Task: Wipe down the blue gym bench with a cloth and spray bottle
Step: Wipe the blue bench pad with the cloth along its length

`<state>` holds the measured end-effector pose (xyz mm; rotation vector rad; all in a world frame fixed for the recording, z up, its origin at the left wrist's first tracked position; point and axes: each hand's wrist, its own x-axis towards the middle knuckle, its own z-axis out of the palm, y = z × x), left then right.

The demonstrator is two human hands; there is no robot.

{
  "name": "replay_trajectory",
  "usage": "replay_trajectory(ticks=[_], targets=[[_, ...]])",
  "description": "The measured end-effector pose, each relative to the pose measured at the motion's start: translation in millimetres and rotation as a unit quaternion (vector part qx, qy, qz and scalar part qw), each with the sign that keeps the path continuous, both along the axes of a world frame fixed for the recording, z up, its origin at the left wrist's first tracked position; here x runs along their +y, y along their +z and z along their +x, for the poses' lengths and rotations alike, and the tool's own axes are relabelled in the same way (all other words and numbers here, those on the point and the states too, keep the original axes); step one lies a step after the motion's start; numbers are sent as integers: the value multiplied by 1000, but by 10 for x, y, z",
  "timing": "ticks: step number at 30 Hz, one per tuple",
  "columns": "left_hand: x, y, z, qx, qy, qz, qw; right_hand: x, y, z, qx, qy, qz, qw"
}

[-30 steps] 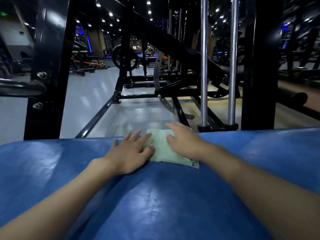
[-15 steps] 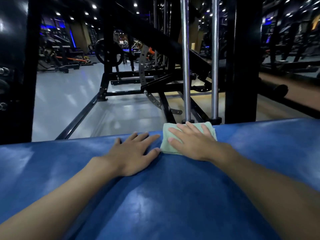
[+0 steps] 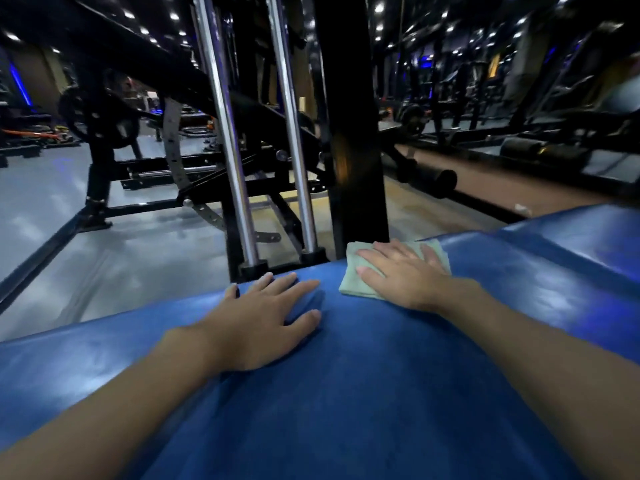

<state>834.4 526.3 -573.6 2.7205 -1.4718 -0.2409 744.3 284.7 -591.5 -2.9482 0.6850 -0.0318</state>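
The blue gym bench (image 3: 346,393) fills the lower half of the view, its padded top shiny in patches. A pale green folded cloth (image 3: 351,282) lies near the bench's far edge. My right hand (image 3: 401,275) presses flat on the cloth, fingers spread and pointing left. My left hand (image 3: 263,323) rests flat on the bare blue pad to the left of the cloth, apart from it, holding nothing. No spray bottle is in view.
Just beyond the bench's far edge stand a thick black upright post (image 3: 349,133) and two chrome guide rods (image 3: 225,133). A black machine frame (image 3: 145,202) sits on the grey floor behind. More gym machines fill the dim background.
My right hand has slid the cloth to the right along the far edge of the bench. My left hand came off the cloth and stays flat on the pad.
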Motion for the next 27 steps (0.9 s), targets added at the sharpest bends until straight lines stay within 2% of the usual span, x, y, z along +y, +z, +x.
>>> replay_trajectory(ticks=[7,11,14,19,27], targets=[[-721,85,-330,6,-76,-14,997,-776,52,-270,9,-70,-2,997],[-874,41,-461,-18,-87,62,994,-1145,50,-365,5,-120,1,993],[-864,29,-440,-9,-81,75,994,-1303,49,-458,3,-149,18,989],[-851,26,-444,-6,-79,69,994,-1383,72,-701,9,-187,44,981],[-751,0,-451,6,-81,29,996,-1037,65,-1008,25,-206,22,978]])
